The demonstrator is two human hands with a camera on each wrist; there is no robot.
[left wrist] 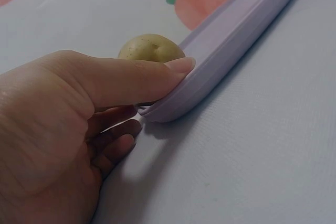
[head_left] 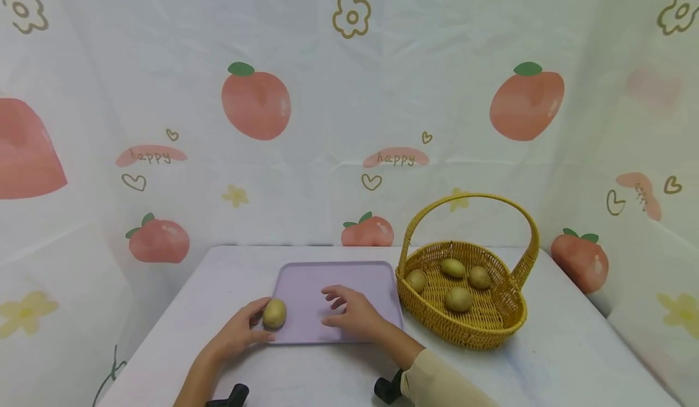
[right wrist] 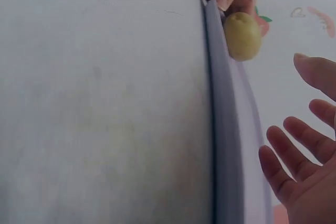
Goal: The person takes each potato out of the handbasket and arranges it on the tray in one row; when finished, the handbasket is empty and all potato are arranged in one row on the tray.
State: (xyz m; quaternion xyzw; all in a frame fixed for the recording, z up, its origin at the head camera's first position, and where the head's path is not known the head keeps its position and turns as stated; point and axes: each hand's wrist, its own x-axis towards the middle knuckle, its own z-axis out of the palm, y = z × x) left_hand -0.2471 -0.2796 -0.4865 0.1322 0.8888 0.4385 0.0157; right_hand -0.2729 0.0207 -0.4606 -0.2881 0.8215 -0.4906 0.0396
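Note:
A lilac tray [head_left: 349, 273] lies on the table, with one yellowish-brown potato [head_left: 274, 314] in its near left corner. My left hand [head_left: 237, 332] holds that corner of the tray; in the left wrist view the thumb [left wrist: 157, 80] lies along the outer rim, in front of the potato. The other fingers are partly hidden behind the thumb and tray. Over the middle right of the tray is my right hand [head_left: 355, 316], fingers spread and nothing in them. In the right wrist view its fingers [right wrist: 289, 150] are apart from the potato and tray.
A yellow woven basket [head_left: 464, 334] with a tall arched handle [head_left: 472, 196] stands right of the tray. Several potatoes lie inside, one of them a front potato [head_left: 459, 299]. A fruit-printed curtain [head_left: 317, 201] hangs behind the white table [head_left: 306, 376].

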